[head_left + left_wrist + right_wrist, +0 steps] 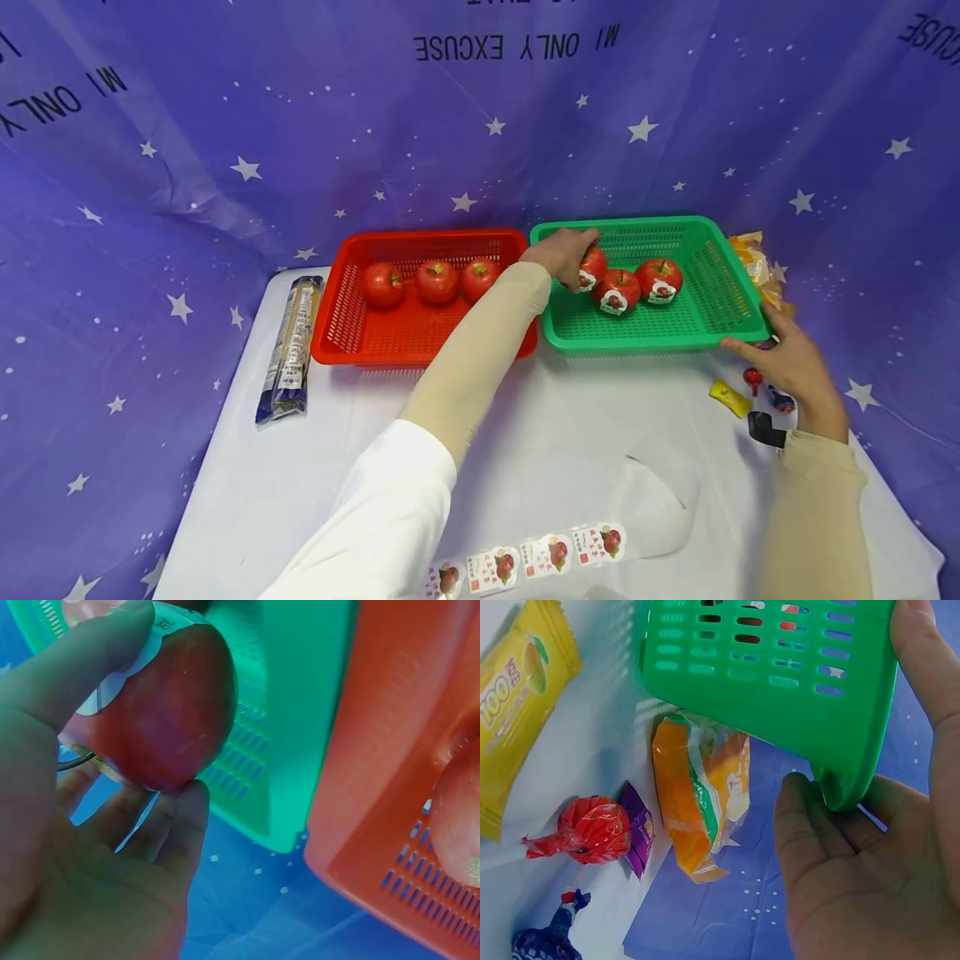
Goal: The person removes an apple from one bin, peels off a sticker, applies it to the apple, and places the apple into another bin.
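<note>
My left hand [564, 255] grips a red apple [176, 712] at the left end of the green basket [637, 343]. The thumb lies over its white label [172, 619], and the fingers curl round the other side. Two more labelled apples, a nearer apple [617, 292] and a right-hand apple [660, 281], sit beside it in the basket. At the basket's front right corner, my right hand [798, 371] holds the rim, thumb on one side and fingers behind the edge. Three apples [382, 285] stand in the red basket [390, 337] to the left; no labels show on them.
A strip of apple stickers [504, 568] lies at the table's front edge. Long dark packets [291, 350] lie left of the red basket. Near my right hand are a yellow wrapped sweet [730, 398], a red lollipop [592, 829] and an orange packet [697, 795]. Starry purple cloth surrounds the table.
</note>
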